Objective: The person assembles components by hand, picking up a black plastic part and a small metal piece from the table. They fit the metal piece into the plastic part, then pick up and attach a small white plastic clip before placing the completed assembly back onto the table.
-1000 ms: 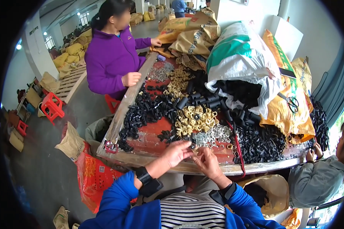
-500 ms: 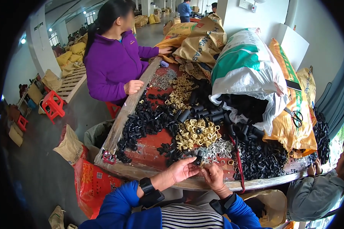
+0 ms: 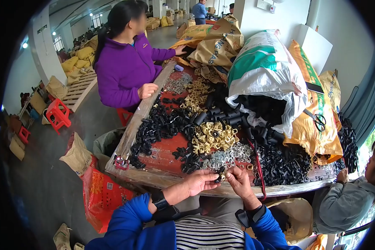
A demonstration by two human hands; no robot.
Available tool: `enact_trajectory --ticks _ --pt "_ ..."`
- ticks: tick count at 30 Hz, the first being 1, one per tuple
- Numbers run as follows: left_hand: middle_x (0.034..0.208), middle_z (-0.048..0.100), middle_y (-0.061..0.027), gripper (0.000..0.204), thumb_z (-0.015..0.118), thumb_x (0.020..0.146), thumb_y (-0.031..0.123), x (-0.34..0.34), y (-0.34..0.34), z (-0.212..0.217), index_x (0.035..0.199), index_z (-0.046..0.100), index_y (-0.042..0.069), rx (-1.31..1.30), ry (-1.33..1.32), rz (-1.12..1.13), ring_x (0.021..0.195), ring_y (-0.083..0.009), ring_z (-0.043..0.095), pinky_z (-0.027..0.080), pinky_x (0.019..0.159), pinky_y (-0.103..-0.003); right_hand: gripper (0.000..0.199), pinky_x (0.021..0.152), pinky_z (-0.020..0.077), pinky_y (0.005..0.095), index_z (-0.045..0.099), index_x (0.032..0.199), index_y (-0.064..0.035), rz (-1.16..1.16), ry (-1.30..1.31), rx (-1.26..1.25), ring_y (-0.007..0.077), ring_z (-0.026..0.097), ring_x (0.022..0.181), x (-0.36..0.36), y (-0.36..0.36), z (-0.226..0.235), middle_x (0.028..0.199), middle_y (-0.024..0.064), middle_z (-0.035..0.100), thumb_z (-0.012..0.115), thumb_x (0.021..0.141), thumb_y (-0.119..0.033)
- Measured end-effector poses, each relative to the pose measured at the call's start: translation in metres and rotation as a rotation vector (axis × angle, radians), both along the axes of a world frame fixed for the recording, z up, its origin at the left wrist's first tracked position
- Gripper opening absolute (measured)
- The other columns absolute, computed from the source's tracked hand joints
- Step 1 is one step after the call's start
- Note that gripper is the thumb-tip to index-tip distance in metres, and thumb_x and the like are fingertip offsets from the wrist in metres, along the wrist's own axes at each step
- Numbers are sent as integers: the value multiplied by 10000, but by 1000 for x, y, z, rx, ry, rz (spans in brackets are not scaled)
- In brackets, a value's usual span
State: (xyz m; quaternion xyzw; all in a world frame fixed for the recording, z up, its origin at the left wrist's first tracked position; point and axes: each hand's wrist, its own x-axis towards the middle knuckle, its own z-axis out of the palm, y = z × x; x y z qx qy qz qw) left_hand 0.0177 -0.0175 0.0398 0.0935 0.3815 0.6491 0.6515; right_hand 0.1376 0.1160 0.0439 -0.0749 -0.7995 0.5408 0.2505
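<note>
Close to the near table edge, my left hand [image 3: 199, 182] pinches a small black plastic fitting [image 3: 218, 180] between thumb and fingers. My right hand [image 3: 239, 181] meets it from the other side, its fingertips closed on a small gold-coloured clip [image 3: 223, 176] that touches the fitting. Fingers partly cover both pieces, so how they fit together is hard to see. Just beyond my hands lie a heap of silver clips [image 3: 233, 156] and a heap of gold-coloured clips [image 3: 212, 138]. Black plastic pieces [image 3: 158, 127] are spread on the left.
A wooden rim [image 3: 125, 143] borders the red table [image 3: 164, 152]. A white and green sack [image 3: 262, 62] spills black tubes; scissors [image 3: 318, 121] lie on an orange sack [image 3: 298, 137]. One person in purple [image 3: 127, 73] stands at the far left, another in grey [image 3: 346, 208] sits at right.
Both hands have come closer together, and the gold-coloured clip now sits against the black fitting. The fitting has turned lower in my left fingers. The view has shifted slightly.
</note>
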Motion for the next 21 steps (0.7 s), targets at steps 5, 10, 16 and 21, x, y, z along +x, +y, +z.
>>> enact_trajectory --ticks 5,10,16,21 --pt "855 562 -51 195 542 767 175 0 -4 -5 899 530 31 -20 -29 -13 763 -166 563 466 677 -241 151 518 386 209 495 735 1 82 -50 -38 74 456 554 0 0 5 602 20 498 505 796 -137" --pt "853 562 -54 201 543 766 188 -10 1 -6 891 533 31 -20 -92 -37 757 -165 563 467 671 -235 159 520 392 206 501 745 5 151 -128 -170 69 466 566 -6 9 12 620 18 507 497 801 -144" --pt "827 565 -57 218 546 764 203 -17 9 -9 881 534 20 -47 -144 -51 741 -161 562 468 666 -230 169 524 399 202 503 741 8 253 -232 -198 65 476 577 -18 21 9 624 11 514 493 805 -148" --pt "815 566 -59 219 544 765 205 -16 11 -14 877 533 17 -59 -162 -60 731 -157 562 470 665 -234 158 512 390 203 505 743 6 281 -271 -254 56 455 572 -19 21 18 615 3 502 498 801 -141"
